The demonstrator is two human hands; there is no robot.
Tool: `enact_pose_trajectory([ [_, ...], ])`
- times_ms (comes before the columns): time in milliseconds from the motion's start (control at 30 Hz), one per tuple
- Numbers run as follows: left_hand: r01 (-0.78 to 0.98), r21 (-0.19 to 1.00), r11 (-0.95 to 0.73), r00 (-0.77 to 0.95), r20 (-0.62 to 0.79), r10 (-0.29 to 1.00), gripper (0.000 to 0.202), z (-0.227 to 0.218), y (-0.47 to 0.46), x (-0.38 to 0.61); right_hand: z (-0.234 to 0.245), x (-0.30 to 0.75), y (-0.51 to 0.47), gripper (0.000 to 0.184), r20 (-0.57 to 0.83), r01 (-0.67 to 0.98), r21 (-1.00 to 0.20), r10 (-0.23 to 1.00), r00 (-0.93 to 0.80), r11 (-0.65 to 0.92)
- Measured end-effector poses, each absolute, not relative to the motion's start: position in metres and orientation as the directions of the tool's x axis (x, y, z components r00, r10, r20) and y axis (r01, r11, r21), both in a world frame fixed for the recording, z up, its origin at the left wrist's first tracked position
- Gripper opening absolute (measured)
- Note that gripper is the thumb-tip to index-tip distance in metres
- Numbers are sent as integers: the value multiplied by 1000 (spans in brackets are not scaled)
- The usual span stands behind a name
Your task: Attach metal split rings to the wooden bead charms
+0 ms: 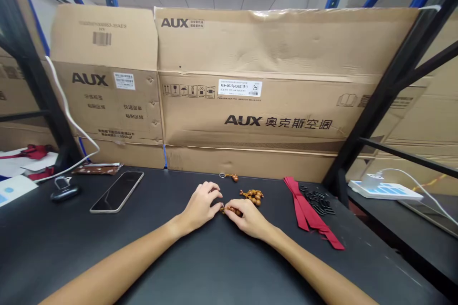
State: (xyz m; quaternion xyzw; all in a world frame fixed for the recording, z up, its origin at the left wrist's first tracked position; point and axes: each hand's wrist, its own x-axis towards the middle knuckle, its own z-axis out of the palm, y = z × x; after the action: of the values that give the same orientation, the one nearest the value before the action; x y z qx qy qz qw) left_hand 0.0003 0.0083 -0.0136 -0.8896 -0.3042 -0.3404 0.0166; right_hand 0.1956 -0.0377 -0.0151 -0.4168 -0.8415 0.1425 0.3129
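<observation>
Left hand (202,206) and right hand (249,218) met at a beaded piece (235,210)

The beaded piece lay low over the middle of the black tabletop (200,267), partly hidden by the fingers. The right hand gripped it between thumb and bent fingers, brown beads showing in the gap. The left hand was curled, its thumb at the left end of the piece; whether it pinched anything there could not be told.

Just beyond the right hand sat a bead cluster (256,197), brown with orange-yellow cord. Farther back, near the cardboard, lay a key ring (222,175) with a beaded pendant (234,177) to its right.

To the right of the hands, red ribbons (304,209) stretched slantwise across the tabletop, with a heap of black loops (318,201) just beside them. On the left lay a phone (117,193) with a dark screen, a dark rounded object (65,192) and, behind these, a brown packet (96,168). White papers (17,189) and red fabric (36,151) filled the left edge, where a white cable (80,128) curved down.

Cardboard panels (286,57) printed "AUX" stood across the back between dark metal posts (379,100). At far right, a white power strip (386,190) rested on a separate dark surface (422,219).
</observation>
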Motion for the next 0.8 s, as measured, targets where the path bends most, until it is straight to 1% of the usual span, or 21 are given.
enact_pose_trajectory([
  [67,500,46,-865,678,600,424,9,-11,6,-1,-15,196,-38,23,411,615,-490,786,-463,618],
  [100,485,6,-874,702,593,394,11,-11,5,-2,-15,196,-37,23,412,617,-483,783,-466,622],
  [133,483,-3,-875,704,596,386,13,-10,5,-2,-15,196,-37,23,414,618,-477,780,-469,625],
  [200,502,60,-863,661,617,427,17,-11,6,-1,-16,196,-37,23,419,621,-466,775,-473,631],
  [333,526,329,-785,497,630,597,17,-13,13,0,-17,195,-37,21,421,646,-425,770,-479,634],
  [400,542,416,-730,436,604,668,16,-13,16,-1,-19,196,-36,20,423,668,-407,777,-466,623],
  [467,581,421,-697,427,571,701,14,-13,19,-2,-20,198,-35,20,431,696,-405,795,-426,593],
  [567,664,380,-644,420,523,741,10,-14,23,-5,-23,205,-29,19,454,753,-391,823,-343,529],
  [667,722,419,-550,342,475,811,4,-15,29,-8,-26,213,-23,16,506,831,-314,822,-263,459],
  [733,722,458,-519,311,456,834,11,-15,32,-9,-26,217,-21,17,539,870,-248,807,-243,427],
  [800,713,458,-531,320,462,827,12,-14,31,-11,-24,218,-22,17,561,894,-204,796,-227,399],
])
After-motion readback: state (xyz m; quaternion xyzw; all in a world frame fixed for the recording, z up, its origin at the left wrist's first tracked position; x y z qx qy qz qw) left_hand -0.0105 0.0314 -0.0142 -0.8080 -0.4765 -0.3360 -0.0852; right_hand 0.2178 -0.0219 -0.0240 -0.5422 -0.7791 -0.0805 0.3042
